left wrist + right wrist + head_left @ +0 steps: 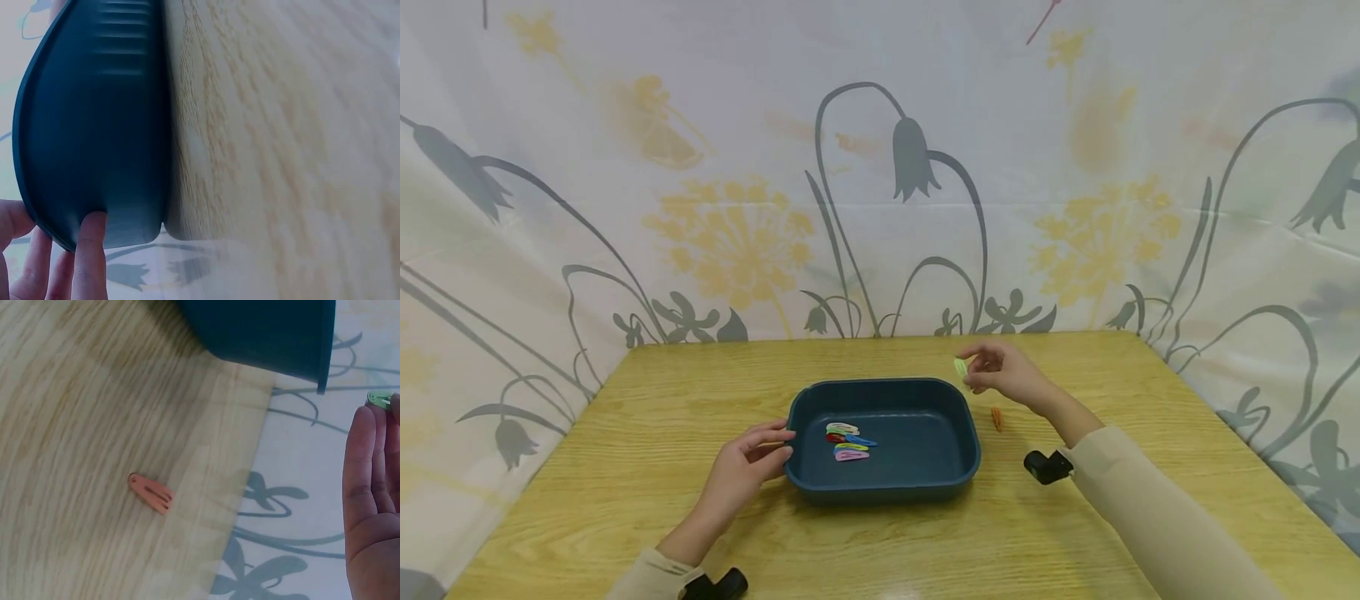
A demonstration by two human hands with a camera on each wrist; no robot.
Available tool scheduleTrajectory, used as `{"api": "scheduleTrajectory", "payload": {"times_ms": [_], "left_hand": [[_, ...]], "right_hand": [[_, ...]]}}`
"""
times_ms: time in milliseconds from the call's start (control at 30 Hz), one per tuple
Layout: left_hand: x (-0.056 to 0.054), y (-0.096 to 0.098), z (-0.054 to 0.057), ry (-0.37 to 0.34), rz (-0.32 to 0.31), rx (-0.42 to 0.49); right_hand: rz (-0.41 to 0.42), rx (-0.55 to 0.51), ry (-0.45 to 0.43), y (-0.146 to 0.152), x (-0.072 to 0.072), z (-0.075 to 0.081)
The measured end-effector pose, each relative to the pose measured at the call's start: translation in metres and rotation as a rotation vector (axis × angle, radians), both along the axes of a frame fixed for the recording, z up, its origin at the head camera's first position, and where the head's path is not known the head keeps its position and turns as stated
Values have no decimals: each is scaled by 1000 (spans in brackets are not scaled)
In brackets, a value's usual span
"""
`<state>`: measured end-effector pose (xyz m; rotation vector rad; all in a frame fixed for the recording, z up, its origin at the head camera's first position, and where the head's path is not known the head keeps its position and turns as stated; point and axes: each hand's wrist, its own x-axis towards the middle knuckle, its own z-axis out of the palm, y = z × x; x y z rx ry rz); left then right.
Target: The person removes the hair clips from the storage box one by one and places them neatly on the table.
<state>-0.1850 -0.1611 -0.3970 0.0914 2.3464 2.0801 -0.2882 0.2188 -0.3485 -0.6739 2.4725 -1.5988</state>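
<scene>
One tray (887, 495) sits well inside the surface's (647, 417) edges, with wide wood either side. It holds overlapping hair clips (856, 440), hard to count; one orange clip (997, 419) lies to its right. The left hand (747, 460), fingers relaxed, touches its rim; the right hand (1007, 373) pinches one green clip (961, 367) near its far corner.

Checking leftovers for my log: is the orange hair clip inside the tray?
No, the orange hair clip lies on the table, outside the dark blue tray.
</scene>
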Motion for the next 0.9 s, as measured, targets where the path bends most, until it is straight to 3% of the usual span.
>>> {"api": "scheduleTrajectory", "payload": {"times_ms": [900], "left_hand": [[0, -1, -1, 8, -17, 14]], "right_hand": [[-96, 15, -66, 45, 17, -30]]}}
